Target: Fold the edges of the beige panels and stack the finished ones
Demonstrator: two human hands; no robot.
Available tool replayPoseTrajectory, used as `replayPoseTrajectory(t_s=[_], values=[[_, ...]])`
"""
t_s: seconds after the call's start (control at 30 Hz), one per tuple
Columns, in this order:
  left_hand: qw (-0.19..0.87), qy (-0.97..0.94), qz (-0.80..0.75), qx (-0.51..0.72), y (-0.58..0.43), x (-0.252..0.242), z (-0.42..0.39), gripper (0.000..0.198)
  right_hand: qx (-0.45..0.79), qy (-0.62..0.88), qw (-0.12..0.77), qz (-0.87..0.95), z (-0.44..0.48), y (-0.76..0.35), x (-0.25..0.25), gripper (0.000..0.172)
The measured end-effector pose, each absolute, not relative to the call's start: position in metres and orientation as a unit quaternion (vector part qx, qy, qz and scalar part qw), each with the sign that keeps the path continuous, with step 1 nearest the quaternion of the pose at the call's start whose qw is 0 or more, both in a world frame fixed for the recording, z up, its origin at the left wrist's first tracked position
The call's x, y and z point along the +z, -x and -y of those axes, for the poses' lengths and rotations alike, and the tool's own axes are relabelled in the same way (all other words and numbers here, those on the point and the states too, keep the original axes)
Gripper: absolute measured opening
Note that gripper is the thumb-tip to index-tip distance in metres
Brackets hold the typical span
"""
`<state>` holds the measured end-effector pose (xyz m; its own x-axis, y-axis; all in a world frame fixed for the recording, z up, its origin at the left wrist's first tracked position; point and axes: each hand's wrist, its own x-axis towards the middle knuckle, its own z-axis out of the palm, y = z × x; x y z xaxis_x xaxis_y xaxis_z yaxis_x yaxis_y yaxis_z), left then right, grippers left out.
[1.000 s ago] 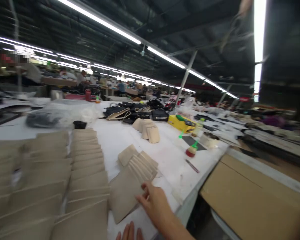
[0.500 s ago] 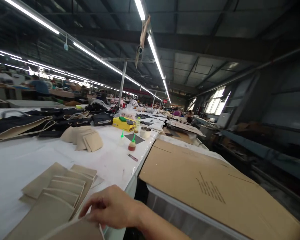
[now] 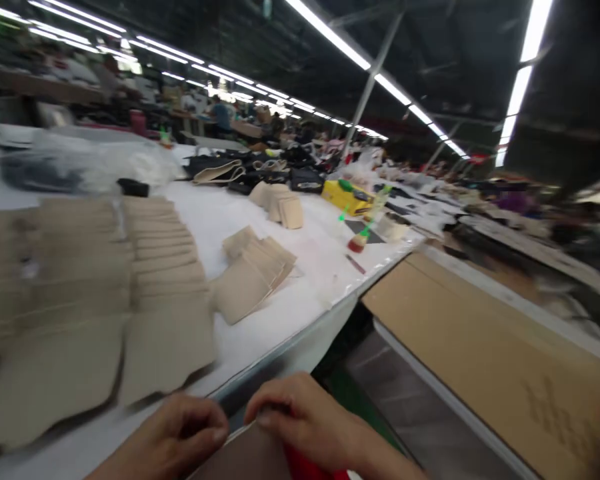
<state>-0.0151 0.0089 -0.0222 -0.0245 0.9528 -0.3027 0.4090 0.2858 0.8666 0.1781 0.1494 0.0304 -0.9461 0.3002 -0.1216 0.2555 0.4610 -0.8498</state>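
Observation:
A thin beige panel (image 3: 250,457), leather-like or fabric, is held low at the bottom of the view, in front of the table edge. My right hand (image 3: 310,423) pinches its upper right corner between thumb and fingers. At its left side my left hand (image 3: 177,430) is closed, thumb and curled fingers on the panel's edge; blur hides the exact contact. Left of my hands, overlapping beige panels (image 3: 167,333) lie in long fanned rows on the white tabletop (image 3: 305,293). A smaller fanned stack (image 3: 253,273) lies farther along, with another beige pile (image 3: 285,207) beyond it.
A red-filled bottle with green nozzle (image 3: 359,241), a small dark-red tool (image 3: 355,264) and a yellow box (image 3: 347,198) stand or lie farther back. Black bags (image 3: 260,175) are behind. Flat cardboard (image 3: 480,320) covers a surface to the right, across a gap.
The view has swung left and down, bringing the long panel rows in. My left hand has appeared. My right hand has moved from beside the small stack to the table's front edge with a panel.

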Motion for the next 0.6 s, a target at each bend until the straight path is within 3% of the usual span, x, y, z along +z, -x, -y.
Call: replayPoseTrajectory(t_s=[0.1, 0.23, 0.6], values=[[0.593, -0.422, -0.601, 0.331, 0.020, -0.006, 0.001, 0.024, 0.486, 0.153, -0.009, 0.860, -0.148, -0.168, 0.019, 0.025], [0.609, -0.373, -0.604, 0.353, 0.023, -0.007, -0.006, 0.017, 0.424, 0.096, -0.008, 0.901, -0.142, -0.160, 0.007, 0.022], [0.610, -0.314, -0.615, 0.388, 0.018, -0.025, 0.006, 0.020, 0.260, 0.000, 0.062, 0.964, -0.117, -0.149, -0.013, 0.019]])
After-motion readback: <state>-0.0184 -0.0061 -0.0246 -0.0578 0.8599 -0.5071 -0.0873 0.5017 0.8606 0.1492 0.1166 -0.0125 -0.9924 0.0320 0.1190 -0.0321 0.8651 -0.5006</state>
